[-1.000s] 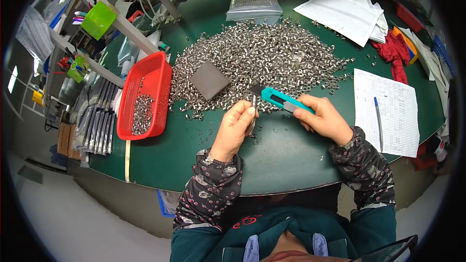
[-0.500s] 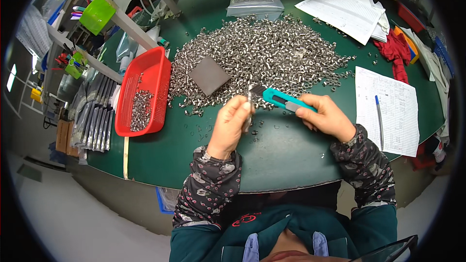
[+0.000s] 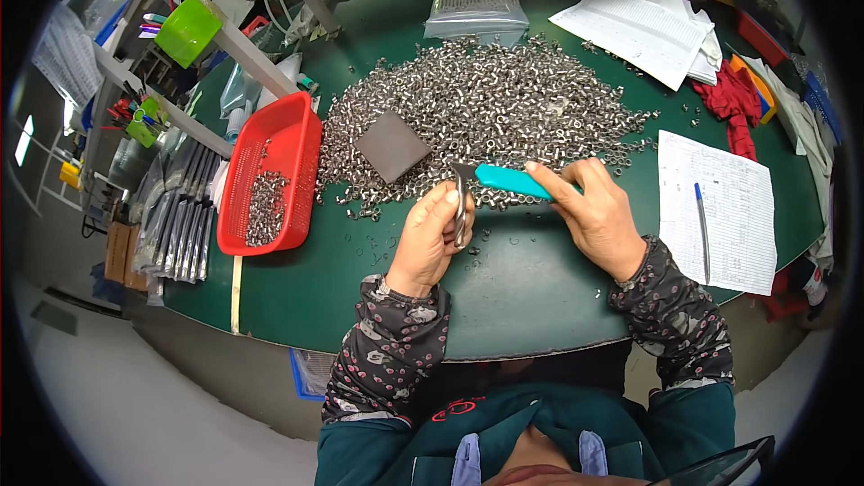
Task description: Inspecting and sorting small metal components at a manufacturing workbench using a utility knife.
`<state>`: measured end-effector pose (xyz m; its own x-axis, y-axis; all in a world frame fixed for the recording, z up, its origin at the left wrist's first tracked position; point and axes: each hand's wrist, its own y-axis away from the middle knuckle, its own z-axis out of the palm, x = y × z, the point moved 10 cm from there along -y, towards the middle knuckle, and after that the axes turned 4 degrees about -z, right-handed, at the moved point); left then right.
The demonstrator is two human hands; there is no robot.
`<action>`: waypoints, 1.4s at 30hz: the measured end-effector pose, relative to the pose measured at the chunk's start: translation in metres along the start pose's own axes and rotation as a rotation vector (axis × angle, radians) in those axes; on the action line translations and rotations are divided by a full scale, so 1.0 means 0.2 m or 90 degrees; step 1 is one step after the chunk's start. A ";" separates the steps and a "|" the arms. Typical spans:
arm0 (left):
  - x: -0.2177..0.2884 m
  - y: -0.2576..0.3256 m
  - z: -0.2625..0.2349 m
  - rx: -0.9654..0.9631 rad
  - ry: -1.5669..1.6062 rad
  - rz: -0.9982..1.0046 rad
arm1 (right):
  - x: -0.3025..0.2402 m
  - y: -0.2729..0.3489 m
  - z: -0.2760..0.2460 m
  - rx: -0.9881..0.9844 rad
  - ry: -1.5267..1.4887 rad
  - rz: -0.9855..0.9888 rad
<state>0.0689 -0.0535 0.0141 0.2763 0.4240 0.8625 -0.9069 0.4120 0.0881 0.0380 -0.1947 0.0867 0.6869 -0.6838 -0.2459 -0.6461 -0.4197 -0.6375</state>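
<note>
Pinched upright in my left hand is a slim, shiny metal rod; whether a small ring sits on its upper end I cannot make out. My right hand grips a teal utility knife, fingers wrapped over its handle. The knife's dark blade points left and meets or nearly meets the rod's top end. Just beyond both hands spreads a broad heap of small metal rings. A dark grey square block rests on the heap's near left part.
A red perforated basket holding metal rings stands left of the heap. On the right lie a printed sheet with a pen, more papers and a red cloth. Thin dark shavings dot the green table.
My right hand has turned the knife, so its teal side now faces up, and the fingers lie over the handle. The blade has shifted slightly left, and the rod shows more plainly.
</note>
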 end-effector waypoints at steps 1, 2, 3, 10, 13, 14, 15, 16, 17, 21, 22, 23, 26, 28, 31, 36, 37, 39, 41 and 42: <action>0.00 0.00 0.01 0.000 0.004 -0.001 | 0.00 0.00 0.00 0.000 0.001 0.001; 0.00 0.00 0.01 0.001 0.009 -0.001 | -0.01 0.00 0.01 -0.003 0.011 -0.007; 0.00 0.01 0.01 0.001 0.009 -0.002 | -0.02 0.01 0.01 -0.007 0.021 -0.015; 0.11 0.02 -0.03 -0.017 0.034 0.067 | 0.04 -0.01 -0.06 0.026 0.033 0.004; 0.03 0.01 -0.01 -0.004 0.012 0.024 | -0.01 -0.01 -0.02 0.005 -0.011 -0.022; 0.03 0.01 0.00 -0.009 -0.007 0.017 | -0.02 -0.02 -0.01 0.002 0.000 -0.035; 0.03 0.02 0.00 -0.014 -0.026 0.010 | -0.03 -0.02 0.00 0.000 0.011 -0.047; 0.06 0.01 -0.01 -0.031 0.009 0.046 | 0.00 -0.03 0.00 -0.016 0.001 -0.036; 0.11 0.01 -0.02 -0.056 0.038 0.080 | 0.01 -0.03 -0.01 -0.023 0.012 -0.015; 0.17 0.01 -0.06 -0.013 0.116 0.134 | 0.16 0.05 0.03 0.013 -0.204 0.093; 0.16 0.01 -0.07 0.001 0.124 0.127 | 0.19 0.08 0.07 0.018 -0.331 0.150; 0.14 0.00 -0.09 0.014 0.133 0.121 | 0.18 0.08 0.07 0.019 -0.332 0.146; 0.14 0.00 -0.10 0.013 0.144 0.125 | 0.15 0.13 0.25 -0.144 -0.608 0.335; 0.14 0.00 -0.11 0.016 0.169 0.129 | 0.13 0.16 0.29 -0.176 -0.647 0.360; 0.13 0.00 -0.09 -0.010 0.172 0.118 | 0.11 0.17 0.33 -0.208 -0.707 0.402; 0.11 0.00 -0.08 -0.002 0.189 0.096 | 0.10 0.18 0.34 -0.244 -0.708 0.395; 0.10 0.00 -0.08 0.004 0.185 0.079 | 0.10 0.18 0.34 -0.244 -0.707 0.396; 0.08 -0.01 -0.08 0.005 0.197 0.056 | 0.10 0.17 0.34 -0.249 -0.695 0.391; 0.05 -0.01 -0.08 0.006 0.207 0.035 | 0.10 0.18 0.35 -0.254 -0.704 0.391; 0.05 -0.01 -0.08 0.002 0.212 0.028 | 0.09 0.18 0.36 -0.257 -0.714 0.391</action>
<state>0.0793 -0.0376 0.0137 0.3245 0.6817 0.6557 -0.9215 0.3843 0.0565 0.0513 -0.1797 0.0071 0.0262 -0.0500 -0.9984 -0.8647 -0.5023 0.0024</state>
